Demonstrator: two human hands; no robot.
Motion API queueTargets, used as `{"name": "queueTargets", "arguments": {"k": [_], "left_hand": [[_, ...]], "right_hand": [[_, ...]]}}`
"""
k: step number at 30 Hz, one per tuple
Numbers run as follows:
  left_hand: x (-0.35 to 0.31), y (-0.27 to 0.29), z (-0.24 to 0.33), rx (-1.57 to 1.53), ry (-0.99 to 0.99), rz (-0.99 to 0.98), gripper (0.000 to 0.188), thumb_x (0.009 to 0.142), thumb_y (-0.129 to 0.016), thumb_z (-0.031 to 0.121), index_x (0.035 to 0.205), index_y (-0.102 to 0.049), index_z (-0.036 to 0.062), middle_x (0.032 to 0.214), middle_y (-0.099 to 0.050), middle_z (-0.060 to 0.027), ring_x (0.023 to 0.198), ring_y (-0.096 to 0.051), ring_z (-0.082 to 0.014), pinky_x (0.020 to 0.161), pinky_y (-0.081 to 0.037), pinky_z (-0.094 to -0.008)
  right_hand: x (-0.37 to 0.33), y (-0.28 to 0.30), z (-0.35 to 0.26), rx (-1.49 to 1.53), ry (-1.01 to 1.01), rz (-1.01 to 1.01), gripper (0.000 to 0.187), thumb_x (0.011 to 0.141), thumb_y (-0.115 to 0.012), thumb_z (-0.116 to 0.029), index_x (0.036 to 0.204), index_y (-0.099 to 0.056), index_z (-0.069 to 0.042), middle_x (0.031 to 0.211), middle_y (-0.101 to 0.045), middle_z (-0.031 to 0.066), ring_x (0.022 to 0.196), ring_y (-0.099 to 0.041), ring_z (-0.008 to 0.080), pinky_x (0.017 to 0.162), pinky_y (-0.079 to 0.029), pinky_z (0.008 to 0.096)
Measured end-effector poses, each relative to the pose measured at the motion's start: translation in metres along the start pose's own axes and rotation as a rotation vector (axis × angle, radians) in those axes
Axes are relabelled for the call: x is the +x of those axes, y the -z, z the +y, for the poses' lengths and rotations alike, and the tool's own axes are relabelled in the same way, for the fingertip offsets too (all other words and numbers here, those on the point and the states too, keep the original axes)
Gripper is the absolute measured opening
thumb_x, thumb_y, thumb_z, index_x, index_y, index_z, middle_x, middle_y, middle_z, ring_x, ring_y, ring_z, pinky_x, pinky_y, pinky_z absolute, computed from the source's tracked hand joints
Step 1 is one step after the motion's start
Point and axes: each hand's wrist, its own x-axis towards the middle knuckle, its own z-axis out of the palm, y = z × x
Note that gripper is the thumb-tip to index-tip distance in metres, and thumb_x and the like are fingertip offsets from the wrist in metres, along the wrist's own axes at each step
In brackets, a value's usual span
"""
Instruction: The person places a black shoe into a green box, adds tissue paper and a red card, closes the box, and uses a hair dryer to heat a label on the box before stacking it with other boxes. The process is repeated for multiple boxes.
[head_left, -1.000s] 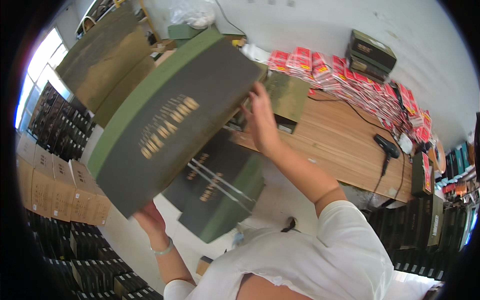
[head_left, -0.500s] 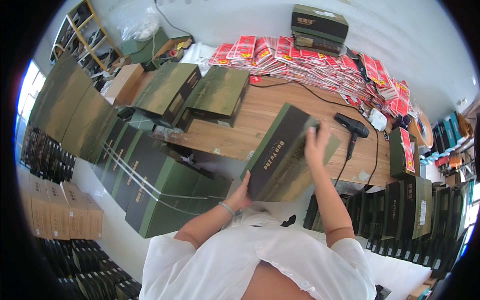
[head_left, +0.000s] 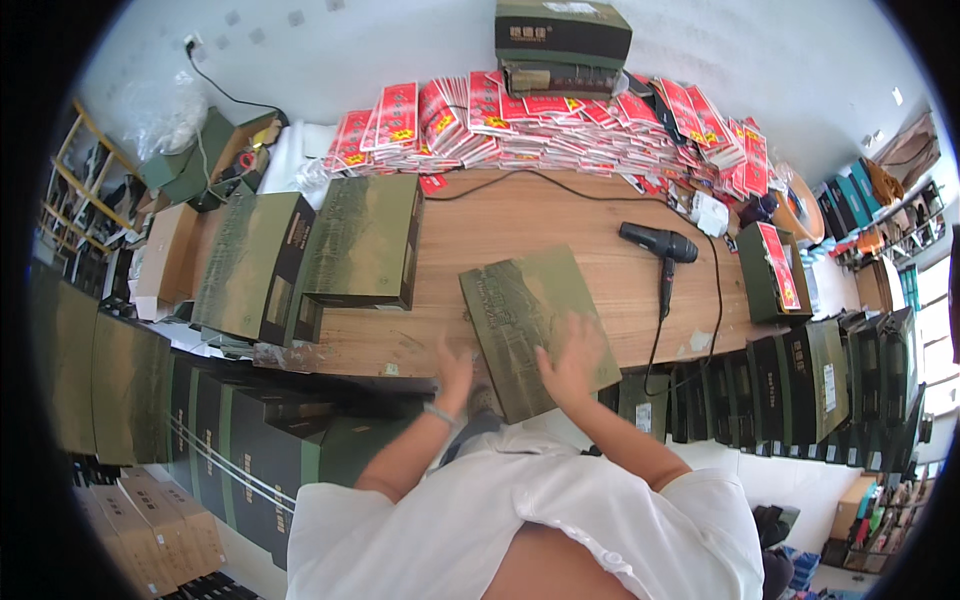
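Note:
A green shoebox-like carton [head_left: 535, 300] lies with its broad patterned lid up at the front edge of the wooden table, its near end jutting over the edge. My right hand [head_left: 575, 358] rests on the lid near its right side, fingers stretched and spread, a little blurred by motion. Just off the carton's left side is my left hand [head_left: 455, 370], fingers apart and slightly smeared, with nothing visible in it.
Two more green cartons [head_left: 365, 240] [head_left: 250, 265] stand at the table's left. A black hair dryer [head_left: 660, 243] with its cord lies to the right. Stacked red packets [head_left: 540, 135] line the wall. Strapped cartons [head_left: 245, 450] stand below left, and a row of cartons [head_left: 790, 385] on the right.
The carton has turned from tilted on its side to lid up, lying on the table edge. My left hand has come off it; my right hand has moved nearer and left. The view has shifted right.

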Motion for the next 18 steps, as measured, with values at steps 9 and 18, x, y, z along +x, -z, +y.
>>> {"name": "queueTargets", "arguments": {"k": [9, 18], "left_hand": [[0.168, -0.050, 0.058, 0.864, -0.477, -0.241, 0.044, 0.092, -0.059, 0.033, 0.127, -0.056, 0.0061, 0.121, -0.059, -0.0201, 0.115, -0.054, -0.0379, 0.097, -0.042, -0.0499], [0.146, 0.035, -0.034, 0.353, 0.454, -0.544, 0.064, 0.101, -0.036, 0.055, 0.126, -0.059, 0.0002, 0.128, -0.061, -0.0142, 0.117, -0.056, -0.0289, 0.094, -0.047, -0.0409]], "right_hand": [[-0.079, -0.070, 0.117, 0.739, -0.778, -0.346, 0.077, 0.094, -0.058, -0.049, 0.147, -0.031, 0.000, 0.127, -0.054, 0.0125, 0.105, -0.055, 0.0189, 0.073, -0.051, 0.0338], [0.031, -0.050, 0.175, 1.230, -1.142, -0.308, 0.081, 0.096, -0.035, -0.066, 0.147, -0.038, -0.003, 0.147, -0.044, 0.0127, 0.134, -0.044, 0.0260, 0.109, -0.036, 0.0395]]}}
